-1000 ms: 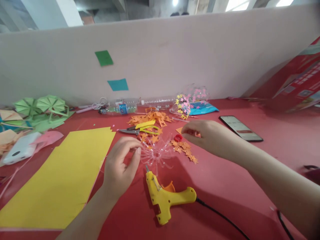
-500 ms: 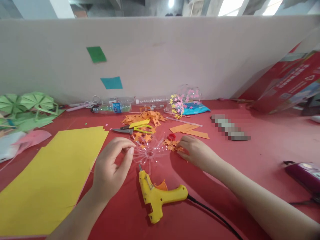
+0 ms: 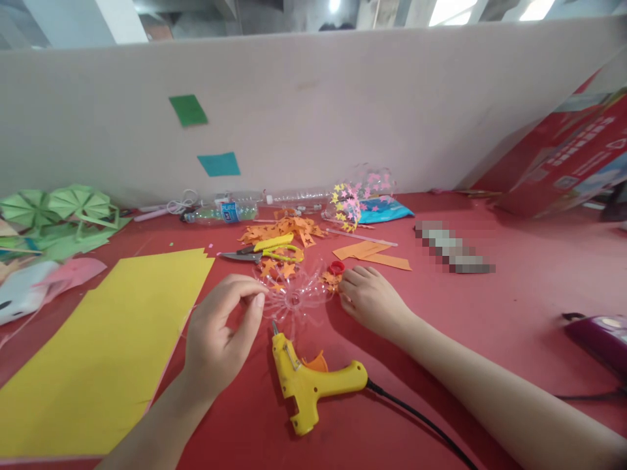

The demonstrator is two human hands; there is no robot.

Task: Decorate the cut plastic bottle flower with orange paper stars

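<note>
A clear plastic bottle piece (image 3: 294, 299), cut into strips that fan out like a flower, lies in the middle of the table. My left hand (image 3: 220, 329) pinches one of its strips at the left between thumb and index finger. To the right of it, my right hand (image 3: 369, 297) rests with curled fingers over a small pile of orange paper stars (image 3: 332, 281); its fingertips are partly hidden, so what they hold cannot be made out. Just in front lies a yellow glue gun (image 3: 313, 388), its nozzle pointing at the bottle piece. A red bottle cap ring (image 3: 336, 267) sits behind the stars.
Yellow scissors (image 3: 259, 256), a yellow cutter (image 3: 273, 243) and orange paper scraps (image 3: 281, 228) lie beyond. Yellow sheets (image 3: 108, 352) cover the left. Orange strips (image 3: 372, 254) lie behind my right hand. At the back are plastic bottles (image 3: 225, 210) and a star-covered bottle (image 3: 350, 202).
My right hand has slid slightly left over the small star pile, toward the bottle piece. My left hand keeps its pinch in nearly the same place.
</note>
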